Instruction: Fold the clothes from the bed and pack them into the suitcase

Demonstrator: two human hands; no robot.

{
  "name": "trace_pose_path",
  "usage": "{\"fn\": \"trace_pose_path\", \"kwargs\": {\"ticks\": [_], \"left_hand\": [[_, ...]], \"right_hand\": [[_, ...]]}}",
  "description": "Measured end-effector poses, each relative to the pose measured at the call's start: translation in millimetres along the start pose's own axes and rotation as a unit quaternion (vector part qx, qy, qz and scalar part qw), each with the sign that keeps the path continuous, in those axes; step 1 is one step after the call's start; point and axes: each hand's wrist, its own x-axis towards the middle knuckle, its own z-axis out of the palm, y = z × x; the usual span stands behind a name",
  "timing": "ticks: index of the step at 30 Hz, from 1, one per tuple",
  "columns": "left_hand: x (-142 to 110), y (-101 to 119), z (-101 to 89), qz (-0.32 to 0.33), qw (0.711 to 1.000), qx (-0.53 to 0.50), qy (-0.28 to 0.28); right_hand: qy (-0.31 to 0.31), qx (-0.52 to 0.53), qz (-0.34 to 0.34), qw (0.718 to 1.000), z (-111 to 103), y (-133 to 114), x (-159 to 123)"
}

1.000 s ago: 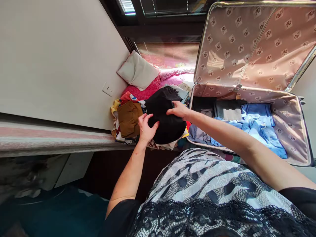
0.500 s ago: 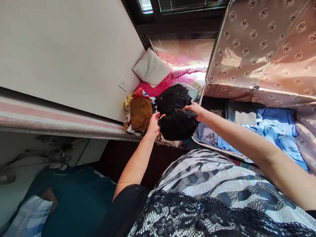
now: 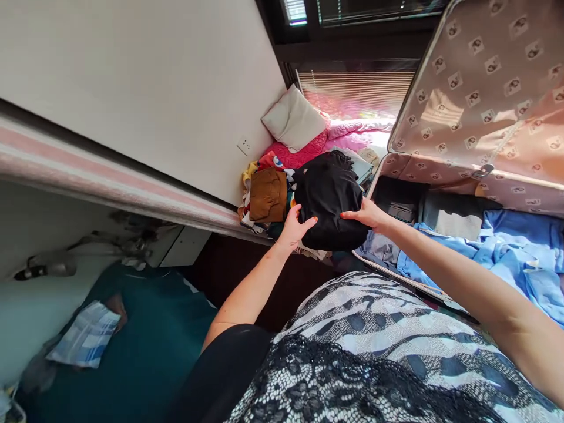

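A black folded garment (image 3: 330,202) is between my two hands, bunched into a rounded bundle. My left hand (image 3: 292,230) grips its near left side, thumb on top and the other fingers partly hidden by the cloth. On the right edge my right hand (image 3: 369,215) holds it, thumb laid across the top and fingers tucked beneath. Just left of the bundle, a brown folded garment (image 3: 268,195) lies on a pile of clothes. A red garment (image 3: 269,159) shows behind the brown one.
An open suitcase (image 3: 403,161) with patterned pink lining stands at right, holding blue clothes (image 3: 473,249) and dark ones. A white pillow (image 3: 296,118) and pink bedding lie by the window. At lower left, a plaid folded cloth (image 3: 90,335) rests on a teal bed cover (image 3: 154,346).
The black garment now looks smoother and rounder on top. My left thumb has come over its front, and my right thumb lies flatter on it. The view has shifted left.
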Motion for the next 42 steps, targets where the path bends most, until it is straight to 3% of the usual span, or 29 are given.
{"fn": "trace_pose_path", "kwargs": {"ticks": [2,4,7,9,11,14,17,22,26,33,36,39,42], "left_hand": [[-1,1,-0.6,0.031,0.999,0.042,0.012],[-1,0,-1.9,0.071,0.993,0.088,0.025],[0,-4,-0.9,0.112,0.989,0.095,0.03],[0,-8,0.8,0.126,0.989,0.071,0.031],[1,-10,0.7,0.131,0.99,0.046,0.037],[3,-12,-4.6,0.113,0.992,0.001,0.054],[4,-11,-11.4,0.075,0.993,-0.065,0.062],[0,-6,-14.4,0.054,0.986,-0.146,0.064],[-4,2,-14.9,0.077,0.981,-0.163,0.072],[-18,19,-18.7,0.09,0.969,-0.221,0.067],[-27,27,-11.1,0.064,0.955,-0.291,0.006],[-29,27,2.6,0.013,0.943,-0.328,-0.059],[-22,18,14.4,-0.022,0.96,-0.275,-0.044]], "right_hand": [[0.097,-0.172,-0.072,0.978,3,0,-5],[0.139,-0.311,-0.181,0.922,9,0,-16],[0.03,-0.437,-0.319,0.84,25,-1,-33],[-0.038,-0.489,-0.339,0.803,36,-4,-37],[-0.051,-0.52,-0.318,0.791,41,-9,-31],[-0.059,-0.521,-0.293,0.799,36,-18,-12],[-0.094,-0.464,-0.282,0.835,21,-26,9],[-0.148,-0.24,-0.212,0.936,-1,-29,31],[-0.181,-0.071,-0.117,0.974,-10,-33,38],[-0.103,0.103,-0.014,0.989,-11,-38,42],[-0.065,0.091,-0.032,0.993,-7,-39,36],[-0.123,0.0,-0.095,0.988,-3,-41,21],[-0.218,-0.074,-0.132,0.964,-9,-41,15]]}}
